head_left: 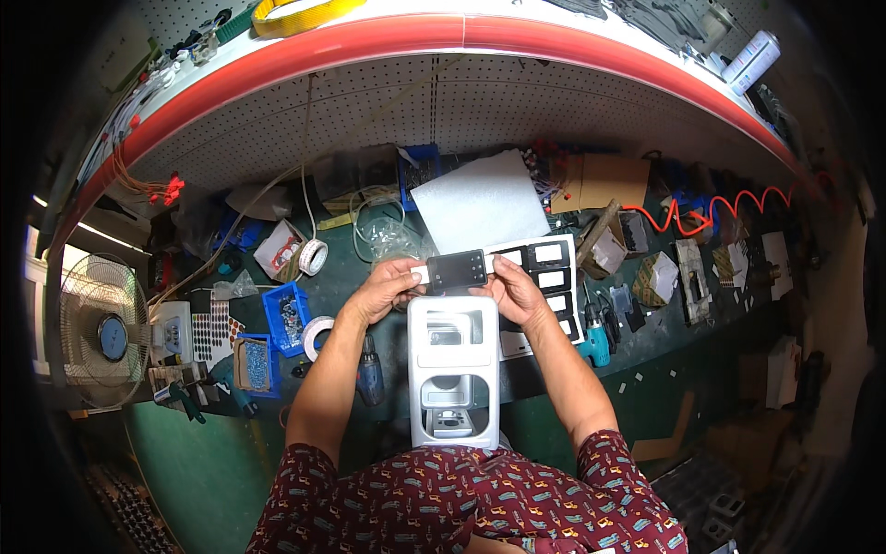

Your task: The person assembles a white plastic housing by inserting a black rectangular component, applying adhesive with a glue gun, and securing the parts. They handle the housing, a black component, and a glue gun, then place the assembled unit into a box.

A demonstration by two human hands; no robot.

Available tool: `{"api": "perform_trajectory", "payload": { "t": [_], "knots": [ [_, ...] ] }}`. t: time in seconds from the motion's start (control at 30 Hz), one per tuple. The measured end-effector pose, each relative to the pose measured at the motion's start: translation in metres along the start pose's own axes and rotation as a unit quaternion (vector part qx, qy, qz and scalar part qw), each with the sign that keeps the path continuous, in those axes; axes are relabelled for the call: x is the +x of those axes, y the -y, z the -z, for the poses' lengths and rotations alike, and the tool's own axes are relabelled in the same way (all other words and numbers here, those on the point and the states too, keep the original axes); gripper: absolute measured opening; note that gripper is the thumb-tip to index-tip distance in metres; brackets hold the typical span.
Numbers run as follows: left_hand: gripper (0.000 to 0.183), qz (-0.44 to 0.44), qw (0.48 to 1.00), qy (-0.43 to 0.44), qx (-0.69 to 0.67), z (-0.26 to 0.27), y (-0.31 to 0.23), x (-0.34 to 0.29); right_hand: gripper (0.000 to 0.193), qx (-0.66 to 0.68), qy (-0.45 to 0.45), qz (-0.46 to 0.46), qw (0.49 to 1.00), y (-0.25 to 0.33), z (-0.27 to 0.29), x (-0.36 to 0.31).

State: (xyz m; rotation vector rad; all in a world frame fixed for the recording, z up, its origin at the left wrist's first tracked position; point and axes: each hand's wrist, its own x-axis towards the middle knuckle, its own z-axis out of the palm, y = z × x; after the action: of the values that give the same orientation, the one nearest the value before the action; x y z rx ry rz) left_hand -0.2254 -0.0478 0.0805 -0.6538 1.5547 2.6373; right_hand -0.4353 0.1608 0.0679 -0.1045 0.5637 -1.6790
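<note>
Panel (457, 272) over cluttered green workbench (395, 331)

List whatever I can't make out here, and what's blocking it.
All in the head view:
- Dark panel: underside hidden, facing away from the camera.
- Left hand: some fingertips hidden behind the panel.
- Black-and-white sheet: partly covered by the right hand and forearm.
- Yellow strap: cut off by the top edge.
- Small parts in a blue bin: too small to identify.

We record a maroon cloth shirt (443, 487), small multicoloured motifs (430, 505) throughout; short sleeves (300, 480) at 7 and 5 o'clock in view.
</note>
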Motion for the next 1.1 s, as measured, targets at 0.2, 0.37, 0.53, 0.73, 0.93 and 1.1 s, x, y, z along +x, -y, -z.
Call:
{"api": "perform_trajectory", "payload": {
  "t": [0.2,0.37,0.53,0.73,0.93,1.1],
  "knots": [
    [0.028,-0.04,0.997,-0.028,0.062,-0.003,0.011,-0.002,0.024,0.013,-0.036,0.022,0.999,-0.015,-0.001,-0.008],
    [0.024,-0.026,0.999,-0.025,-0.009,-0.011,0.028,-0.025,0.018,0.04,-0.027,0.003,0.999,-0.036,-0.001,-0.034],
    [0.027,-0.002,0.996,-0.02,-0.09,-0.029,0.042,-0.051,0.031,0.039,-0.016,-0.003,0.999,-0.055,-0.001,-0.058],
    [0.029,0.002,0.99,-0.027,-0.136,-0.023,0.07,-0.062,0.039,0.051,-0.019,-0.007,0.999,-0.059,-0.029,-0.072],
    [0.026,-0.011,0.981,0.017,-0.191,-0.023,0.073,-0.063,0.052,0.045,0.003,0.003,0.999,-0.062,-0.024,-0.077],
    [0.024,-0.011,0.971,-0.013,-0.238,-0.028,0.085,-0.065,0.042,0.081,-0.007,0.002,0.997,-0.06,-0.04,-0.081]
  ]
}}
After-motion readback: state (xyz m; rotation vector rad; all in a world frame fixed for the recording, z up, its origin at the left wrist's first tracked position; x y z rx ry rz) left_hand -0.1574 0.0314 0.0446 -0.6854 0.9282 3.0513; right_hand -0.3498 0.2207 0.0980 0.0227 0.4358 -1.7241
